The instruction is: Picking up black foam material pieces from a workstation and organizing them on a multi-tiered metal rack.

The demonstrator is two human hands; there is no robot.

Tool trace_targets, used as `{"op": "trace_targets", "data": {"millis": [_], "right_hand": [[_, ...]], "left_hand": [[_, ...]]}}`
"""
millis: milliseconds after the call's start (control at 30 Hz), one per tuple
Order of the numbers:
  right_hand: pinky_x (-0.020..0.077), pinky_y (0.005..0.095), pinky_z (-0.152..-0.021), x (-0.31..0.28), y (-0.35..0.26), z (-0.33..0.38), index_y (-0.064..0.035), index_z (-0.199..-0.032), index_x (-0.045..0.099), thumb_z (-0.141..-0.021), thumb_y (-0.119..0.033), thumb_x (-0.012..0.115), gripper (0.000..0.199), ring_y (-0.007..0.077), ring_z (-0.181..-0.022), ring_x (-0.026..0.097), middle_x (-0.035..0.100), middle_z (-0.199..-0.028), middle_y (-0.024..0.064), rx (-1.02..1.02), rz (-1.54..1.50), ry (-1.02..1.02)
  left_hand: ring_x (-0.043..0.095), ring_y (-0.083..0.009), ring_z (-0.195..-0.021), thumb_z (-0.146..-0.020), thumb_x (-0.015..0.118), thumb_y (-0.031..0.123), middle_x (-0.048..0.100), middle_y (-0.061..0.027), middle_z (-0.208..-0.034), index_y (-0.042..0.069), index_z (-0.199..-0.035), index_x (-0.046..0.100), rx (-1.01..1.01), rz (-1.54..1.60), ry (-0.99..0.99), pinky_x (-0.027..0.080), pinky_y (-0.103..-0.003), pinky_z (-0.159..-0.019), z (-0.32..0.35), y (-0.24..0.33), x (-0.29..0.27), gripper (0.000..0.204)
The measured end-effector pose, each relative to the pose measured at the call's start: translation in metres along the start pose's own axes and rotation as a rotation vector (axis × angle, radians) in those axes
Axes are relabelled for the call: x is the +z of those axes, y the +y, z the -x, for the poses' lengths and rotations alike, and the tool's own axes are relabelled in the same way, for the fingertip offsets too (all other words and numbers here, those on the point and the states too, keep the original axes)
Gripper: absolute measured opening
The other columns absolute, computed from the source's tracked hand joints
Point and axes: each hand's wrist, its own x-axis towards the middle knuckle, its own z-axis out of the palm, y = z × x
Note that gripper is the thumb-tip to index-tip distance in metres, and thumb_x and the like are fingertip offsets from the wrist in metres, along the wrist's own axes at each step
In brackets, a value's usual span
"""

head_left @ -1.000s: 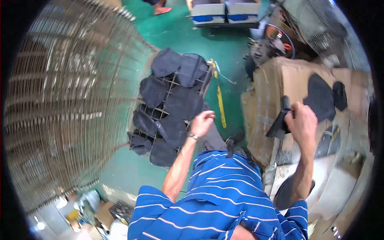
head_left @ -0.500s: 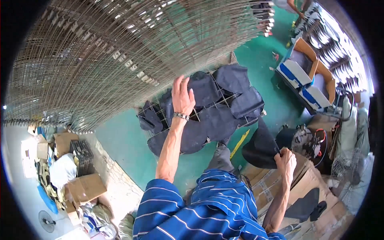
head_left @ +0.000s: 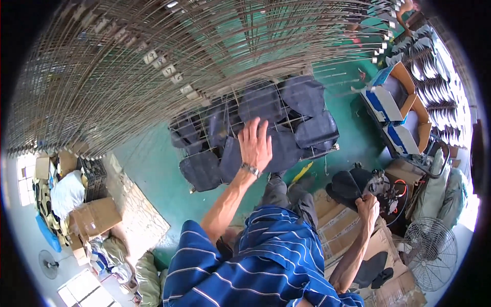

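Well to the left of the low wire rack (head_left: 335,148), a round fan (head_left: 49,264) shows against the pale wall, and a brown carton (head_left: 95,218) and a dark slatted crate (head_left: 92,178) sit between that fan and the rack. Beyond the rack's far edge, reaching from its left side across to its right, a large bank of wire layers (head_left: 153,77) spreads out, its nearest rods crossing in front of the rack's far part.

On the rack itself lie flat black pieces (head_left: 316,132), some of them overlapping. Over the rack's near side is the left hand (head_left: 255,151), back upward, fingers extended and a little blurred, grasping nothing; whether it touches the piece beneath cannot be told.

Right of the rack and nearer the wearer, a limp black sheet (head_left: 343,188) is pinched at its edge between the thumb and bent fingers of the right hand (head_left: 367,209). Below that sheet, also right of the rack, are flattened cardboard (head_left: 335,222) and two dark cut shapes (head_left: 371,269). Farther right of the rack stand open white-and-blue boxes (head_left: 384,110) and, nearer the wearer, a wire-caged fan (head_left: 432,253).
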Motion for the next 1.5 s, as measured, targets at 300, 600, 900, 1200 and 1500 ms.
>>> {"op": "trace_targets", "data": {"millis": [300, 600, 900, 1200, 1500], "right_hand": [[0.0547, 0.0519, -0.080, -0.004, 0.006, -0.043, 0.0000, -0.090, 0.073, -0.074, -0.033, 0.067, 0.037, 0.0446, -0.090, 0.070, 0.071, -0.089, 0.0271, 0.079, -0.035, -0.160], [0.0577, 0.0484, -0.082, 0.026, 0.007, -0.094, -0.0025, -0.095, 0.076, -0.076, -0.031, 0.068, 0.034, 0.0411, -0.087, 0.073, 0.073, -0.088, 0.0254, 0.103, -0.235, -0.144], [0.0584, 0.0462, -0.080, 0.048, 0.009, -0.149, 0.0002, -0.097, 0.075, -0.080, -0.028, 0.068, 0.034, 0.0402, -0.084, 0.074, 0.073, -0.085, 0.0241, 0.074, -0.371, -0.135], [0.0575, 0.0474, -0.083, 0.079, 0.016, -0.238, -0.0006, -0.102, 0.075, -0.083, -0.036, 0.068, 0.041, 0.0428, -0.089, 0.073, 0.074, -0.089, 0.0253, 0.170, -0.506, -0.178], [0.0545, 0.0309, -0.084, 0.097, 0.027, -0.310, -0.0047, -0.137, 0.062, -0.098, -0.036, 0.072, 0.050, 0.0098, -0.099, 0.065, 0.072, -0.115, 0.0034, 0.470, -1.816, -0.207]], "left_hand": [[0.058, -0.0396, -0.122, -0.084, 0.075, 0.014, 0.057, -0.0167, -0.132, 0.004, -0.128, 0.059, -0.124, 0.405, -0.408, 0.050, -0.046, -0.103, 0.119, 0.021, 0.092, 0.048], [0.062, -0.0222, -0.123, -0.100, 0.069, 0.033, 0.065, -0.0130, -0.131, 0.001, -0.143, 0.055, -0.863, 1.661, -1.513, 0.051, -0.038, -0.104, 0.075, 0.180, 0.154, 0.055], [0.063, -0.0131, -0.103, -0.088, 0.080, 0.009, 0.066, -0.0004, -0.110, 0.007, -0.120, 0.061, -1.112, 1.464, -0.674, 0.050, -0.031, -0.088, 0.047, 0.237, 0.233, 0.037], [0.066, -0.0316, -0.109, -0.085, 0.061, -0.002, 0.063, -0.0146, -0.122, 0.003, -0.142, 0.045, -1.003, 1.780, -0.608, 0.057, -0.046, -0.094, -0.040, 0.257, 0.311, 0.059], [0.065, -0.0258, -0.104, -0.078, 0.052, -0.007, 0.062, -0.0116, -0.118, 0.003, -0.143, 0.046, -0.808, 1.809, -0.590, 0.058, -0.040, -0.093, -0.179, 0.271, 0.367, 0.065]]}}
